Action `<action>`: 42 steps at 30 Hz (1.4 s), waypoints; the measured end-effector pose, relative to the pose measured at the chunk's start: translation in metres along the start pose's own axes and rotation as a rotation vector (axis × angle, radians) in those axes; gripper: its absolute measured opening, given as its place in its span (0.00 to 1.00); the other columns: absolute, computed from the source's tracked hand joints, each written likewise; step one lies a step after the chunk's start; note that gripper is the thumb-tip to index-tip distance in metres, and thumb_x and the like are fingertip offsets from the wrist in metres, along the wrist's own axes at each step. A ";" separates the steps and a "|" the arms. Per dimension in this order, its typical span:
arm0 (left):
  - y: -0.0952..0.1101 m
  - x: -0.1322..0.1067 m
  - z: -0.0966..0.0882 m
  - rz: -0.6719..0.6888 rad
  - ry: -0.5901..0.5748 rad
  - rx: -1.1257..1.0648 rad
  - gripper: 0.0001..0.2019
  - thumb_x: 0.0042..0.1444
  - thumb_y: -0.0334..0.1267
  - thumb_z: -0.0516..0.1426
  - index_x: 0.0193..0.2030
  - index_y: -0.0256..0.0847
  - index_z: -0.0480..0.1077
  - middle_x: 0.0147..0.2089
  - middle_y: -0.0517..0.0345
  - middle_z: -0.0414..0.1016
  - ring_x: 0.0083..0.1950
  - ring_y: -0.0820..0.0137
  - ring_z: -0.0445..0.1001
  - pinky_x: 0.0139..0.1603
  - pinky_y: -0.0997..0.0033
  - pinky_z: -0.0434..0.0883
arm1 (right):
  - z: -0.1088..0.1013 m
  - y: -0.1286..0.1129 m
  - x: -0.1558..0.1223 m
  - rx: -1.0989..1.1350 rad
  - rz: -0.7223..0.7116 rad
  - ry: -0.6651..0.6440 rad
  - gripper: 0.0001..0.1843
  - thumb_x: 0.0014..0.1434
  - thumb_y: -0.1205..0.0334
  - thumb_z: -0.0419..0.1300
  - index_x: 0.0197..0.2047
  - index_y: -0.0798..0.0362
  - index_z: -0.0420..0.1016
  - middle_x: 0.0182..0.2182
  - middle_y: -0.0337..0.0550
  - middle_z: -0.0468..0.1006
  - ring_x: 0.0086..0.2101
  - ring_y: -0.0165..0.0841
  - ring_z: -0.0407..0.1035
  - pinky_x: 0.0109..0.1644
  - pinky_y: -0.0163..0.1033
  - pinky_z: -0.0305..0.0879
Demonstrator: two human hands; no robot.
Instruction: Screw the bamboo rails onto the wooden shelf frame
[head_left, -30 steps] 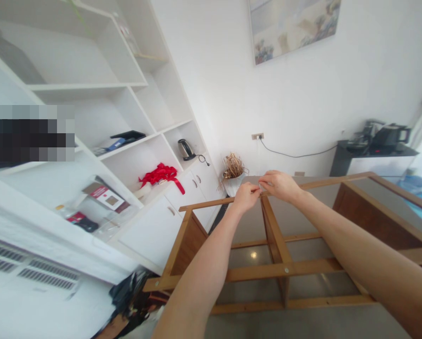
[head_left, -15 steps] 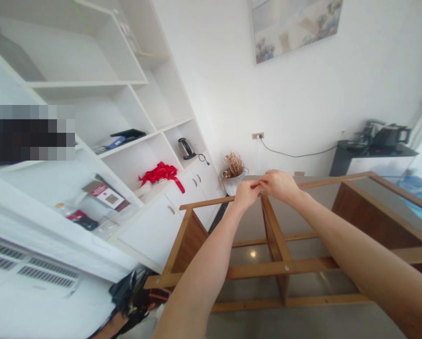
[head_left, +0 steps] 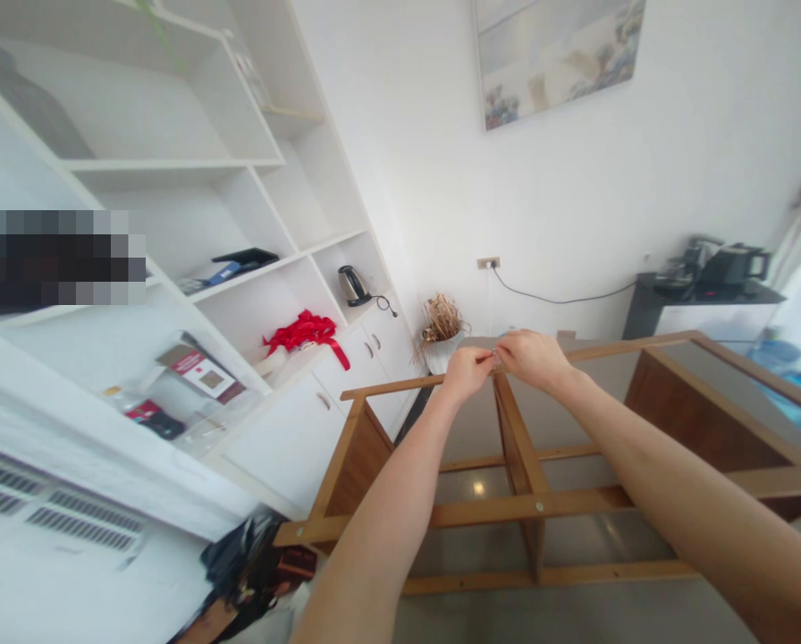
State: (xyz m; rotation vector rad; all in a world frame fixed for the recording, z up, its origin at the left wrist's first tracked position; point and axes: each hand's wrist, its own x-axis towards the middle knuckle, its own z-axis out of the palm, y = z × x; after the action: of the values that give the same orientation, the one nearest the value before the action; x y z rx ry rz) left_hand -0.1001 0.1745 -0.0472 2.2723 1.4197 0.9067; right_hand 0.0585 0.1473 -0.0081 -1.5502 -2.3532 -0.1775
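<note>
Both my arms reach forward over a bare wooden cabinet frame (head_left: 508, 510). My left hand (head_left: 466, 372) and my right hand (head_left: 533, 358) meet at the far top rail of the frame, right where the middle divider joins it. Both hands are closed in a pinch, fingertips almost touching each other. Whatever they pinch is too small to make out. The frame has open bays on both sides of the divider, with the grey floor showing through.
A white shelving unit (head_left: 240, 295) fills the left, holding a red cloth (head_left: 303, 331), a kettle (head_left: 353, 284) and a box. A pot of dried plants (head_left: 442, 326) stands by the wall. A black side table with appliances (head_left: 709, 277) is at the right. A dark bag (head_left: 253, 572) lies on the floor.
The hands stay pinched at the same joint on the top rail. The view has shifted very slightly; nothing else has moved.
</note>
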 end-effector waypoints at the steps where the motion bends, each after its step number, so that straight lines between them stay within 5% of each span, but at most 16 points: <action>1: 0.000 -0.001 0.000 0.005 -0.007 0.001 0.12 0.58 0.38 0.54 0.37 0.39 0.80 0.31 0.59 0.80 0.34 0.69 0.73 0.37 0.73 0.66 | -0.001 -0.001 0.000 -0.003 0.008 -0.003 0.20 0.65 0.60 0.45 0.38 0.54 0.79 0.39 0.50 0.80 0.43 0.39 0.71 0.40 0.37 0.60; 11: 0.003 -0.005 0.002 0.007 -0.004 0.001 0.13 0.58 0.37 0.53 0.37 0.37 0.80 0.33 0.56 0.80 0.36 0.67 0.74 0.37 0.74 0.67 | 0.001 -0.013 0.005 -0.011 0.158 -0.016 0.20 0.62 0.59 0.47 0.38 0.54 0.80 0.38 0.52 0.81 0.39 0.40 0.74 0.37 0.38 0.62; 21: -0.007 -0.003 -0.002 -0.026 -0.035 -0.093 0.12 0.54 0.30 0.54 0.36 0.37 0.79 0.35 0.57 0.81 0.36 0.70 0.74 0.41 0.73 0.70 | -0.005 -0.002 0.009 -0.049 0.007 -0.050 0.23 0.64 0.53 0.46 0.35 0.54 0.81 0.38 0.53 0.81 0.41 0.42 0.74 0.38 0.38 0.61; 35: -0.016 -0.002 0.003 -0.112 0.022 -0.155 0.18 0.48 0.21 0.49 0.37 0.36 0.78 0.35 0.56 0.81 0.40 0.69 0.76 0.48 0.70 0.72 | 0.001 -0.012 0.015 -0.077 0.080 -0.080 0.23 0.63 0.55 0.46 0.38 0.55 0.81 0.38 0.55 0.82 0.40 0.41 0.75 0.39 0.39 0.62; 42: -0.016 -0.004 0.002 -0.096 0.024 -0.155 0.17 0.50 0.23 0.50 0.38 0.35 0.78 0.37 0.54 0.81 0.40 0.69 0.76 0.47 0.70 0.72 | -0.004 0.000 0.024 -0.066 -0.007 -0.155 0.23 0.63 0.53 0.47 0.35 0.51 0.81 0.35 0.49 0.82 0.36 0.37 0.75 0.34 0.35 0.60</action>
State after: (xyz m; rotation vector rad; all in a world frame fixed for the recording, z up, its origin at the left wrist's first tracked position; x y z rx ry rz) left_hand -0.1112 0.1784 -0.0591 2.0695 1.4032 0.9804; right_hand 0.0506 0.1670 0.0031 -1.6407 -2.4945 -0.1433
